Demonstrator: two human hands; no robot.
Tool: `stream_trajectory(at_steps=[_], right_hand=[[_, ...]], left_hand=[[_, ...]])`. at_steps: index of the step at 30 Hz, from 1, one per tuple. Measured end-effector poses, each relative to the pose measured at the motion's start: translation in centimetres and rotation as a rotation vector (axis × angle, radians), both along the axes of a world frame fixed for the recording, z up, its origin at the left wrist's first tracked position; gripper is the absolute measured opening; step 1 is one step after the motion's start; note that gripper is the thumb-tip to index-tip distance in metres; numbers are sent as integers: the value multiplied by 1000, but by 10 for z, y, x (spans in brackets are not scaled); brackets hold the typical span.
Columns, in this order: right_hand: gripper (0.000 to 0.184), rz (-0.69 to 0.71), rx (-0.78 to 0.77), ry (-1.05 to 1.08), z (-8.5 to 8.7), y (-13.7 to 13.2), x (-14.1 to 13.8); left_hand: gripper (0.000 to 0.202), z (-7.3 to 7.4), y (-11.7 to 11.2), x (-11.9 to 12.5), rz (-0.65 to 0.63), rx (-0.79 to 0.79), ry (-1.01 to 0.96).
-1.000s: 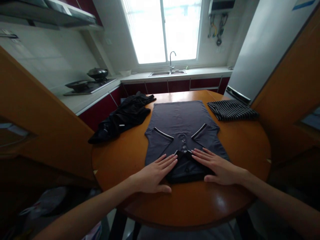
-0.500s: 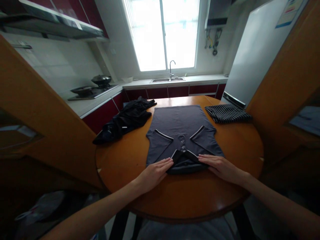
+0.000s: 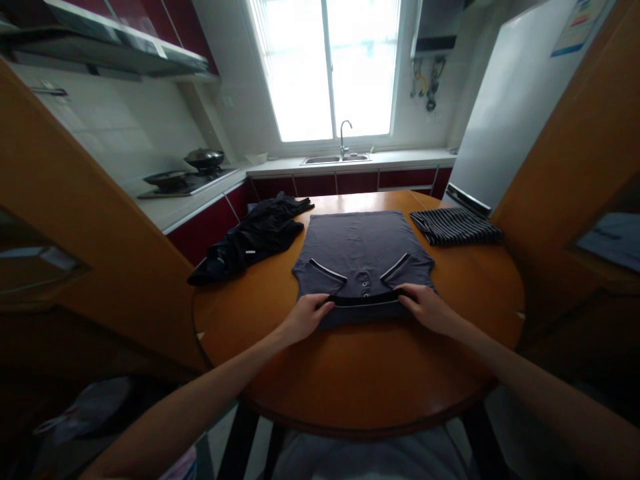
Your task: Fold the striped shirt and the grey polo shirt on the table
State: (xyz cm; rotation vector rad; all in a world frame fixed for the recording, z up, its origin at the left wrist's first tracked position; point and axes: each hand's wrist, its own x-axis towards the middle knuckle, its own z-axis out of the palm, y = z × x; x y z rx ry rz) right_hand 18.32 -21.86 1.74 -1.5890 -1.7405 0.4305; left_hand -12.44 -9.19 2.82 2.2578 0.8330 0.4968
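A grey polo shirt (image 3: pixel 357 240) lies spread on the round wooden table (image 3: pixel 360 387), its hem toward the window and both white-edged sleeves folded in over the body. Its dark collar (image 3: pixel 365 300) is at the near end, stretched in a straight band between my hands. My left hand (image 3: pixel 307 317) pinches the collar's left end between thumb and fingers. At the right end, my right hand (image 3: pixel 425 308) grips the collar in the same way. A couple of buttons show just beyond the collar; the rest of the placket is hidden.
Black crumpled clothing (image 3: pixel 255 233) lies at the table's left side. A folded striped garment (image 3: pixel 455 225) rests at the far right. Beyond the table are a sink (image 3: pixel 323 160), a stove with pans (image 3: pixel 205 158) and a fridge (image 3: pixel 510 107).
My hands were lying flat on the shirt's collar corners. Now they pinch the collar, having lifted it slightly away from me, and it covers part of the button placket.
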Motion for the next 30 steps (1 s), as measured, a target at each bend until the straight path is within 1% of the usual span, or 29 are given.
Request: stream_trajectory(at_steps=[2, 4, 6, 8, 9, 11, 12, 13, 14, 15, 17, 19, 20, 23, 25, 26, 28, 30], right_hand=[[29, -52, -13, -28, -4, 7, -1], [29, -121, -44, -79, -8, 10, -1], [30, -178, -79, -151, -11, 9, -1], [30, -216, -90, -242, -12, 4, -1], [29, -234, -70, -300, -11, 1, -3], [26, -265, 25, -424, -7, -5, -9], [27, -264, 92, -473, -3, -7, -14], [31, -239, 158, -507, 0, -9, -20], [36, -185, 213, -525, 3, -10, -26], [43, -106, 249, -533, 5, -10, -33], [56, 76, 251, -541, 4, -9, -43], [64, 198, 195, -553, -4, -7, -47], [65, 220, 164, -557, -9, -6, -46], [62, 203, 134, -554, -20, -6, -34], [58, 191, 171, -569, -20, -11, -25], [57, 187, 194, -587, -19, -14, -21], [51, 168, 222, -640, -12, -21, -14], [38, 135, 223, -701, -6, -28, -10]], left_hand=[[43, -4, 5, 3, 0, 21, 22], [39, -5, 7, 3, -5, 58, 59], [37, -5, 6, 0, 4, 107, 127], [37, -3, 3, -2, 32, 200, 220], [36, -1, 1, -3, 52, 276, 258], [37, 3, -6, -1, 62, 456, 269], [39, 5, -10, 2, 31, 536, 246], [42, 7, -14, 6, -32, 595, 217], [45, 9, -19, 11, -117, 628, 193], [48, 9, -23, 16, -212, 638, 184], [56, 7, -29, 27, -364, 618, 205], [64, 1, -30, 34, -443, 580, 240], [66, -3, -29, 35, -459, 561, 247], [64, -13, -21, 32, -445, 513, 228], [59, -13, -16, 26, -426, 511, 210], [58, -12, -14, 23, -429, 517, 209], [62, -6, -13, 17, -460, 528, 223], [68, 1, -14, 13, -498, 521, 244]])
